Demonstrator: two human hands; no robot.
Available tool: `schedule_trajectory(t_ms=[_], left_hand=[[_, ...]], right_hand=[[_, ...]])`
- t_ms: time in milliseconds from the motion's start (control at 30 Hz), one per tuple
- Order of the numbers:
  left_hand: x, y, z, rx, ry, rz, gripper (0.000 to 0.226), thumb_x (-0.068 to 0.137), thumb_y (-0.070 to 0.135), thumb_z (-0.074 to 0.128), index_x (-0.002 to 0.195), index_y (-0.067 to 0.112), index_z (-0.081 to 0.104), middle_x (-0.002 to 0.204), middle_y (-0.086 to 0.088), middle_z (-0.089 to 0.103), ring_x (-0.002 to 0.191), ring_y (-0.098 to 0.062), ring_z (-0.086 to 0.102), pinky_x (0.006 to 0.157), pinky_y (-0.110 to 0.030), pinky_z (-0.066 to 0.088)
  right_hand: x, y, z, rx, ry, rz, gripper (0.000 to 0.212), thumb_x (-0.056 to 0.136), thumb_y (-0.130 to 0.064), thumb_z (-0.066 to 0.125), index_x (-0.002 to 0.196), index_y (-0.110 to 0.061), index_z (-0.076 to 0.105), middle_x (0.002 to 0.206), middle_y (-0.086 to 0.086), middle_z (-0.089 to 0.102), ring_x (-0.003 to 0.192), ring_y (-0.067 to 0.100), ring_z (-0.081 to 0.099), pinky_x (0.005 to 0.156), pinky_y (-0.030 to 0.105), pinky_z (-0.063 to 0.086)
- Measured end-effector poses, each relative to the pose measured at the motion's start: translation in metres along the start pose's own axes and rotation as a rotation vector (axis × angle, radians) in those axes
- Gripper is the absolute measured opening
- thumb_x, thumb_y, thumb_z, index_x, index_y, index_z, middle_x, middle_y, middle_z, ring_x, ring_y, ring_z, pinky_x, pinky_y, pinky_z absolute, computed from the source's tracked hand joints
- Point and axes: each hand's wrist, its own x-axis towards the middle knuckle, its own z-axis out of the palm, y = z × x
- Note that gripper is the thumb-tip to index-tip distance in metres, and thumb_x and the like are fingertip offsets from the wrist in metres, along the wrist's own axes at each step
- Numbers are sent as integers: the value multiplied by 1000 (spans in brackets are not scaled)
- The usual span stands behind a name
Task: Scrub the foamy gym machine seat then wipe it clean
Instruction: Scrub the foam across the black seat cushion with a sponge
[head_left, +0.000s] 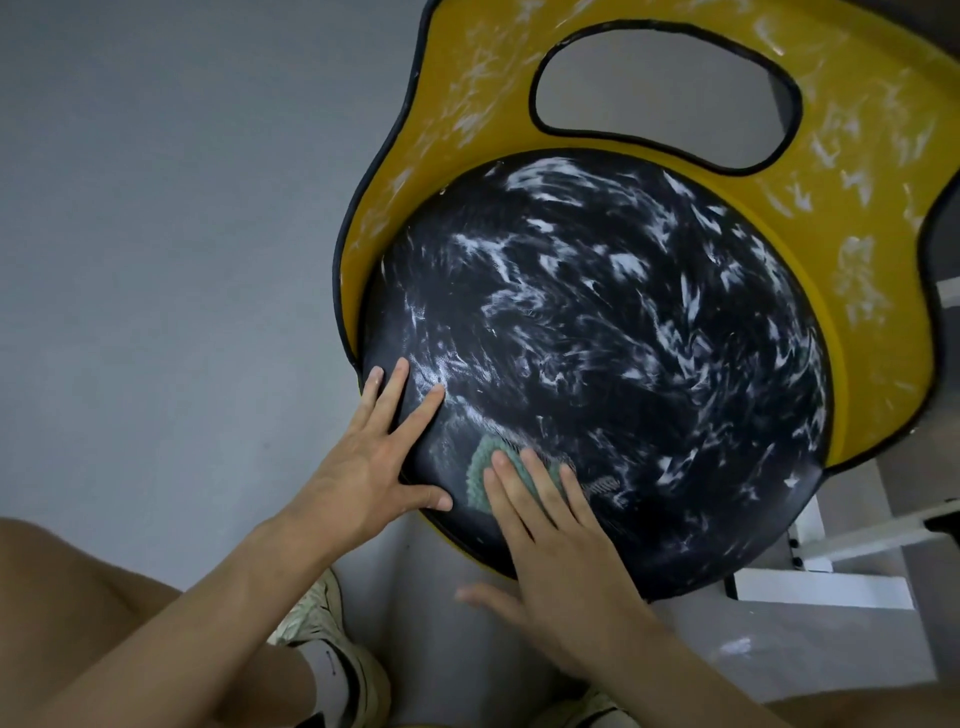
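Two hands, near rim of seat (623, 364): my left hand (371, 462) splayed flat. My right hand (556, 545), fingers straight, presses green cloth (480, 465).

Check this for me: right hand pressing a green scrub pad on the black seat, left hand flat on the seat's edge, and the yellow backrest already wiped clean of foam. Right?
Not quite. In the head view the yellow backrest is streaked with white foam, not clean. The rest holds: right hand presses the green scrub pad on the black seat, left hand flat on its edge.
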Motion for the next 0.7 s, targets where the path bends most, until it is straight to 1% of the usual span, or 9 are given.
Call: schedule_trajectory(t_ms=[100,167,333,367,467,567,633,700], left_hand=[[3,1,-1,32,-23,-11,116,75,66,73,152,49,-12,156,16,-43,143,-9,-41,123,-37,-2],[4,1,-1,42,-22,-10,116,75,66,73,150,50,-14,155,16,-44,143,-10,-41,123,-37,-2],[1,0,-1,39,18,17,114,75,68,71,153,48,-10,153,20,-44,143,-8,-41,122,-34,0],[1,0,-1,41,19,20,114,75,68,71,154,48,-9,153,20,-44,143,-8,-41,122,-34,0],[1,0,-1,44,5,9,114,75,68,71,152,50,-11,154,19,-44,142,-8,-41,122,-36,2],[1,2,-2,47,-3,10,114,74,68,71,149,52,-14,153,19,-45,142,-8,-41,121,-34,-1],[-1,1,-2,42,17,9,114,73,70,70,149,52,-13,154,19,-44,143,-7,-41,119,-32,-2],[-2,-1,-1,62,43,12,115,71,76,64,151,50,-15,156,17,-41,144,-7,-39,119,-32,-4]], right_hand=[[-11,2,4,1,7,-2,102,93,-84,23,159,-7,26,169,9,17,156,30,14,118,55,16],[3,0,3,6,0,10,103,93,-84,22,159,-6,26,169,10,17,156,31,12,118,56,15],[60,-12,-8,100,32,37,102,93,-84,14,161,-9,12,170,6,3,157,24,-9,125,53,5],[61,-12,-8,99,31,40,102,93,-84,14,161,-9,12,170,6,3,157,24,-8,125,53,4],[35,-9,-4,47,5,13,101,93,-83,20,160,-8,22,169,8,14,157,28,6,121,54,10],[6,-7,6,12,-9,-19,101,93,-84,21,158,-7,29,168,9,20,156,31,15,117,56,16],[3,-7,8,-1,-10,-30,101,93,-84,20,158,-8,30,168,9,21,155,31,16,116,57,17],[17,-8,7,-31,-22,-45,100,93,-83,19,159,-8,25,168,10,18,156,32,11,118,58,15]])
